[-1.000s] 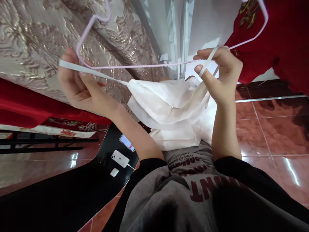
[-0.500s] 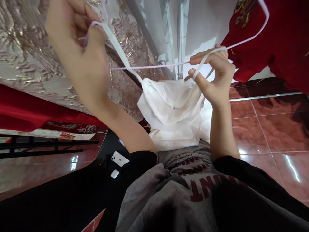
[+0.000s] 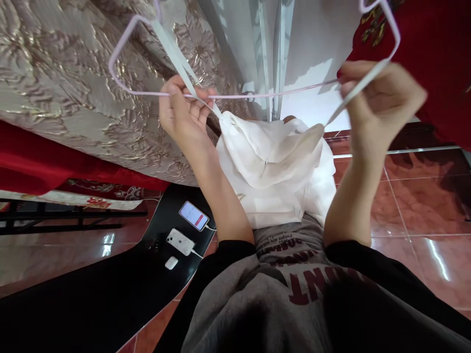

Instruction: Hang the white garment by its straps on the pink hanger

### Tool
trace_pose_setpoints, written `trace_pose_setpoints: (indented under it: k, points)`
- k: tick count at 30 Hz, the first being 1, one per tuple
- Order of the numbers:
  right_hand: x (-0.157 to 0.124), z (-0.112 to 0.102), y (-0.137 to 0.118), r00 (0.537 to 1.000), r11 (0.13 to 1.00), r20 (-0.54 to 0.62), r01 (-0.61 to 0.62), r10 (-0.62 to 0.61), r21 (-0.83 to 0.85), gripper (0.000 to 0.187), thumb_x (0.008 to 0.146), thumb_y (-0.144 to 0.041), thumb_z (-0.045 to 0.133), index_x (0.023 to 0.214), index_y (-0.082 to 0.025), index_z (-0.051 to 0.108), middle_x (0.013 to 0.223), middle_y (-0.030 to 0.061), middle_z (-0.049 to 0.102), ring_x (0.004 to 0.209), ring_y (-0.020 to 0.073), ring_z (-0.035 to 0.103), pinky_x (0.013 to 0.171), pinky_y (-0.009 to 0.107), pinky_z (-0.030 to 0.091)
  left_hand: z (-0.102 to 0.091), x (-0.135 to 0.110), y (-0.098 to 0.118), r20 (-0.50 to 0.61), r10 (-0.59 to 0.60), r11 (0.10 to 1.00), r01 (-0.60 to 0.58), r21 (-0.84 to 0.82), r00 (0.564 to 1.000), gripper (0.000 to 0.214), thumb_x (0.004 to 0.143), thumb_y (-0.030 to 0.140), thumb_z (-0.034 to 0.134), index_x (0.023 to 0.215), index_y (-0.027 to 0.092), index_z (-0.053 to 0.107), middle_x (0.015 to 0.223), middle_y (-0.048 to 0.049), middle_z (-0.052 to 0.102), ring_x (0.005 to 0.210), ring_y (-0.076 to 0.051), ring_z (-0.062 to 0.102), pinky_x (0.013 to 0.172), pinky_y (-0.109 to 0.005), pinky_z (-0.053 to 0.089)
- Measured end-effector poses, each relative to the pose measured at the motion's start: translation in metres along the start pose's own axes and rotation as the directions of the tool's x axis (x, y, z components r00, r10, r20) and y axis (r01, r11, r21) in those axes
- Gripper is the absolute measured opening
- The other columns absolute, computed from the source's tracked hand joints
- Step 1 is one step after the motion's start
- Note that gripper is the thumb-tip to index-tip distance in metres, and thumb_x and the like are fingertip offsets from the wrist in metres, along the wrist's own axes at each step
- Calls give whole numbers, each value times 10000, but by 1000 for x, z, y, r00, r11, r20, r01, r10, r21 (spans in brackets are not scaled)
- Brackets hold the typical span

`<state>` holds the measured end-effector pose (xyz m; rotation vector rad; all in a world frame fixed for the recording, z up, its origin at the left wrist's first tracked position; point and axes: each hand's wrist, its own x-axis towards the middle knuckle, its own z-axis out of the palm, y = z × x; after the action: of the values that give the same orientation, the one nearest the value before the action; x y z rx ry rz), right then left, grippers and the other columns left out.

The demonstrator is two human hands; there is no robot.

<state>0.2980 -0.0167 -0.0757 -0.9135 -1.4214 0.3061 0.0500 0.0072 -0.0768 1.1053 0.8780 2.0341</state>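
A thin pale-pink hanger (image 3: 253, 96) spans the upper view, its hook out of frame. My left hand (image 3: 187, 110) is closed around the left part of its lower bar, beside a white strap (image 3: 176, 54) looped over the hanger's left shoulder. My right hand (image 3: 382, 100) blurs slightly; its thumb and fingers close on the right end of the bar. The other white strap (image 3: 358, 88) passes in front of those fingers, over the hanger's right corner. Below hangs a white garment (image 3: 272, 171) with a small metal fastening at its neckline.
Beige embossed fabric (image 3: 91, 98) drapes at the left, and red cloth (image 3: 434, 59) hangs at the right. On a black surface (image 3: 91, 284) lie a lit phone (image 3: 194, 215), a white phone (image 3: 180, 241) and a small white case (image 3: 171, 263). Red tiles (image 3: 423, 206) cover the floor.
My left hand has come down from the hanger's left shoulder to its lower bar. My right hand has moved right, and the right strap now lies over the hanger's right corner.
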Motion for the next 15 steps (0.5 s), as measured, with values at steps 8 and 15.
trace_pose_setpoints:
  k: [8, 15]
  points:
    - [50, -31, -1, 997, 983, 60, 47, -37, -177, 173, 813, -316, 565, 941, -228, 640, 895, 29, 594, 846, 122, 585, 817, 290, 501, -7, 4, 1, 19, 13, 1000, -13, 0, 1000, 225, 984, 198, 320, 871, 144, 506, 668, -32, 556, 669, -157, 625, 751, -312, 512]
    - [64, -15, -32, 975, 968, 220, 65, -11, -242, 259, 817, -327, 558, 1034, -192, 608, 1000, 35, 551, 958, 133, 522, 900, 266, 440, -6, -1, 4, 22, -38, 999, 38, 11, 999, 236, 1000, 216, 302, 897, 155, 505, 697, -29, 589, 725, -148, 637, 791, -305, 509]
